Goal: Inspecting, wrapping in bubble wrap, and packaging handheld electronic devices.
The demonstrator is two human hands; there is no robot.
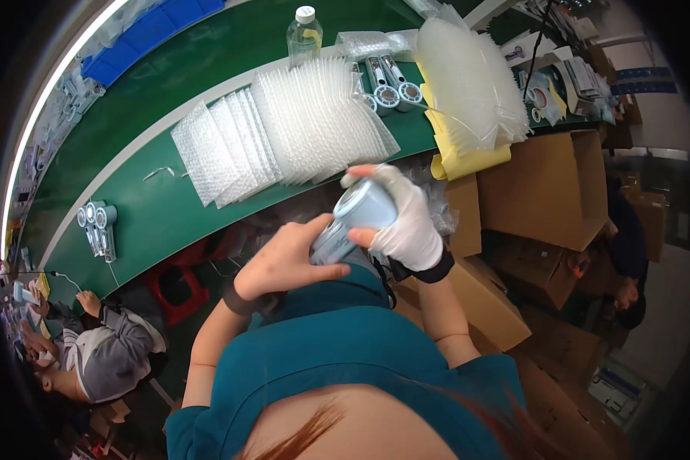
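Head view. The left hand (284,251), bare, is closing its thumb and fingers around the handle of a light-blue gadget (372,207). The right hand (410,218), in a white glove with bare fingertips, is clamping the round end of the same gadget between thumb and fingers. The gadget is thus lying tilted between the two hands, in front of the body and short of the edge of the green bench (142,249). For good handling, it would seem best that the left hand be bearing the handle while the right hand is pressing only lightly on the rim; the casing is looking smooth and likely to slip, and fingertips are best staying off the round face.

Containers: beyond the left hand, bubble-wrap bags (314,123) are standing in a leaning row, apparently flat. Farther beyond, a clear bottle (305,44) is standing upright and capped; its contents are not showing distinctly. Right of the right hand, a cardboard box (537,184) is sitting with its inside mostly hidden. Far beyond the left hand, a blue bin (149,34) is resting, its contents too unclear to tell.
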